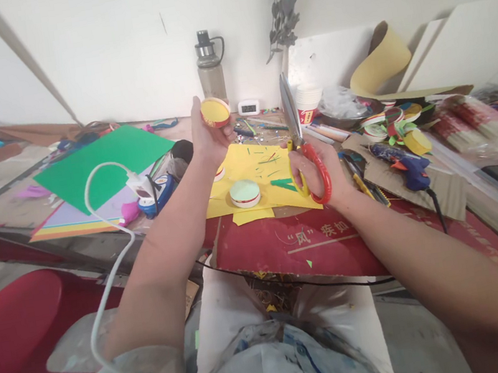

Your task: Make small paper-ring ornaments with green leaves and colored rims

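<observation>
Head view: yellow disc [214, 112] in left fingers [228, 133], scissors [292, 118] in right fingers [297, 163]

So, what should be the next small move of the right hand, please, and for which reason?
Perhaps tilt the scissors toward the yellow-centred round piece. The right hand holds them with the blades pointing up, apart from the piece, while the left hand holds the piece raised, so bringing the blades nearer seems a sensible small step.
</observation>
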A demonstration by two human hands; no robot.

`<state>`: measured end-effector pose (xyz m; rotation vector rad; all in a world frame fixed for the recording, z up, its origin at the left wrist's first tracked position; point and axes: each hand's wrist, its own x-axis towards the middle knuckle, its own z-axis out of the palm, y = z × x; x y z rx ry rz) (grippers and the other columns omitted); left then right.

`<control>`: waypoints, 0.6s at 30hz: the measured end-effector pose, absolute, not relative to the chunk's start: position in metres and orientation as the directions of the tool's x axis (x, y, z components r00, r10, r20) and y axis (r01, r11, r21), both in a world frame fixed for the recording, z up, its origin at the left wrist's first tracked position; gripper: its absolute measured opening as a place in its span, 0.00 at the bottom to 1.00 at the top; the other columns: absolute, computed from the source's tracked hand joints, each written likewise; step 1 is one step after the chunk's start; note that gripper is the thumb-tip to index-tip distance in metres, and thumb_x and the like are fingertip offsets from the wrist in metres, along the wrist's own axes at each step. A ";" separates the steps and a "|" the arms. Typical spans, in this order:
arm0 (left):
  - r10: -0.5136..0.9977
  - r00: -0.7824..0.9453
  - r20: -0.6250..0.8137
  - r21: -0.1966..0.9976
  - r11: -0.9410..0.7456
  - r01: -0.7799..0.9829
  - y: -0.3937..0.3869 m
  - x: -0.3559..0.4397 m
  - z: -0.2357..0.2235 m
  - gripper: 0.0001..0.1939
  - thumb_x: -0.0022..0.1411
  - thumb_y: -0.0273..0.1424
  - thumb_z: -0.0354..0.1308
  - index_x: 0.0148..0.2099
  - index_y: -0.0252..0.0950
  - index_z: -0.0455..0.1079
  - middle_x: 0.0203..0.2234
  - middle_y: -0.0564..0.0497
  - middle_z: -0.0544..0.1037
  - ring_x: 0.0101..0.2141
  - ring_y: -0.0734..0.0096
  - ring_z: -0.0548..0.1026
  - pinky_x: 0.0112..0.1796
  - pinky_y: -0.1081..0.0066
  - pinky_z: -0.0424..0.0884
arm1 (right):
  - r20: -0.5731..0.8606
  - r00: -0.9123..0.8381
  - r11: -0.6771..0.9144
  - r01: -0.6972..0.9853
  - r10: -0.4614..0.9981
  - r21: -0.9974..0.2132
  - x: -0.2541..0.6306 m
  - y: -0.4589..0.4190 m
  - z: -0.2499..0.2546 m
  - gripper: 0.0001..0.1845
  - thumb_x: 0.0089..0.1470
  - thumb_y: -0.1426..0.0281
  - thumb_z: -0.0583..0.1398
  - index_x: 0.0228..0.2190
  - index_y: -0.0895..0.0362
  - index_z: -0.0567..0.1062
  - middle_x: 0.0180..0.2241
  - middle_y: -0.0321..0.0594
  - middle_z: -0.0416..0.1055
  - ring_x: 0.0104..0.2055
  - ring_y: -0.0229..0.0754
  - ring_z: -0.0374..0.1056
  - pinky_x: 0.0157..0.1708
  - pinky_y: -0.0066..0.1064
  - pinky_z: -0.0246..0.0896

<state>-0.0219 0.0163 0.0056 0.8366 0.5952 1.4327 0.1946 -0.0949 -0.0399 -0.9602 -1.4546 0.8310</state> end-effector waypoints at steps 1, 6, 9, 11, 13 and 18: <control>0.990 0.069 0.120 0.799 -0.055 -0.599 0.017 -0.022 0.005 0.38 0.67 0.66 0.49 0.55 0.39 0.79 0.20 0.50 0.77 0.18 0.73 0.71 0.20 0.69 0.63 | 0.423 -0.008 0.420 0.127 0.906 -0.898 0.197 -0.094 -0.041 0.15 0.58 0.52 0.67 0.36 0.50 0.77 0.17 0.29 0.64 0.16 0.39 0.59 0.16 0.33 0.54; 0.995 0.040 0.093 0.802 -0.050 -0.596 0.017 -0.023 0.005 0.40 0.68 0.64 0.49 0.62 0.40 0.78 0.21 0.49 0.79 0.25 0.67 0.77 0.24 0.66 0.67 | 0.447 0.031 0.334 0.618 0.894 -0.711 0.210 -0.088 -0.038 0.12 0.62 0.60 0.62 0.43 0.52 0.81 0.25 0.36 0.73 0.29 0.46 0.71 0.32 0.36 0.66; 0.996 0.023 0.083 0.787 -0.051 -0.615 0.019 -0.023 0.004 0.39 0.69 0.61 0.51 0.68 0.41 0.73 0.24 0.49 0.81 0.26 0.67 0.78 0.25 0.67 0.68 | 0.327 0.026 0.140 0.869 0.945 -0.474 0.212 -0.089 -0.031 0.18 0.61 0.64 0.63 0.51 0.55 0.82 0.37 0.49 0.81 0.42 0.57 0.78 0.43 0.43 0.70; 0.996 0.015 0.084 0.776 -0.056 -0.628 0.022 -0.023 0.002 0.38 0.69 0.59 0.53 0.71 0.43 0.71 0.26 0.49 0.83 0.26 0.68 0.78 0.25 0.68 0.70 | 0.241 0.014 0.073 0.934 0.970 -0.350 0.209 -0.091 -0.028 0.20 0.62 0.62 0.63 0.53 0.55 0.81 0.42 0.54 0.83 0.47 0.62 0.79 0.46 0.46 0.71; 0.996 0.009 0.088 0.770 -0.062 -0.635 0.025 -0.024 0.000 0.37 0.69 0.57 0.55 0.72 0.44 0.69 0.29 0.49 0.84 0.27 0.68 0.79 0.25 0.69 0.71 | 0.188 0.000 0.052 0.961 0.982 -0.270 0.206 -0.092 -0.028 0.20 0.64 0.61 0.62 0.53 0.56 0.81 0.45 0.56 0.83 0.49 0.62 0.80 0.46 0.46 0.72; 0.991 0.001 0.133 0.767 -0.103 -0.634 0.028 -0.027 -0.002 0.33 0.70 0.51 0.55 0.71 0.44 0.70 0.34 0.47 0.86 0.28 0.68 0.79 0.28 0.69 0.72 | 0.238 -0.038 0.102 0.960 0.971 -0.261 0.208 -0.089 -0.036 0.19 0.62 0.63 0.64 0.52 0.57 0.81 0.46 0.56 0.83 0.50 0.61 0.79 0.48 0.46 0.72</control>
